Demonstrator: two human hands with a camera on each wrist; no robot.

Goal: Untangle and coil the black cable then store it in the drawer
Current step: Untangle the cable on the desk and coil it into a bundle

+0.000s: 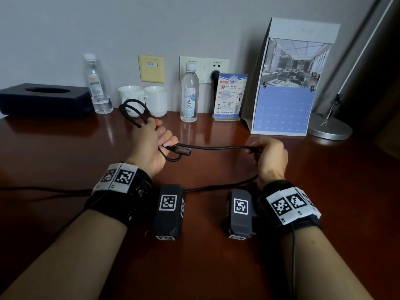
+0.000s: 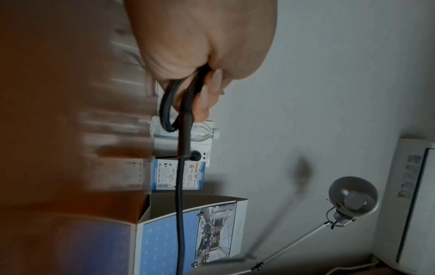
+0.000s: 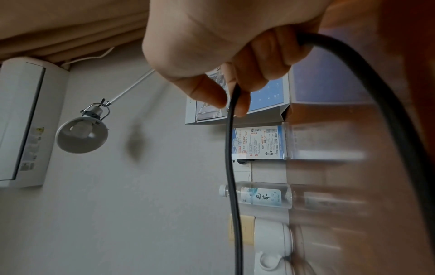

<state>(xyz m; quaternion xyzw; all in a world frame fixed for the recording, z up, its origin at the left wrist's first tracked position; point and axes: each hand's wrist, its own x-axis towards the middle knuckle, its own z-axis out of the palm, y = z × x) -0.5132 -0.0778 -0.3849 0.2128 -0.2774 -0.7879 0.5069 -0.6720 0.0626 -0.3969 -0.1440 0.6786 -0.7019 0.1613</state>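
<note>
A black cable (image 1: 218, 147) stretches between both hands above the wooden desk (image 1: 216, 267). My left hand (image 1: 154, 144) grips a bundle of its loops; loops stick out behind the fist toward the cups, and a black plug end (image 1: 183, 150) pokes out to the right. My right hand (image 1: 269, 155) pinches the cable between thumb and fingers, and the slack falls under the wrist and runs back left across the desk. The left wrist view shows the looped cable (image 2: 180, 130) in the curled fingers. In the right wrist view the cable (image 3: 231, 158) passes through the pinch. No drawer is in view.
Along the wall stand a black tissue box (image 1: 43, 99), two water bottles (image 1: 189, 94), two white cups (image 1: 154, 100), a leaflet stand (image 1: 229, 98) and a desk calendar (image 1: 287, 87). A lamp base (image 1: 330, 128) sits at the right.
</note>
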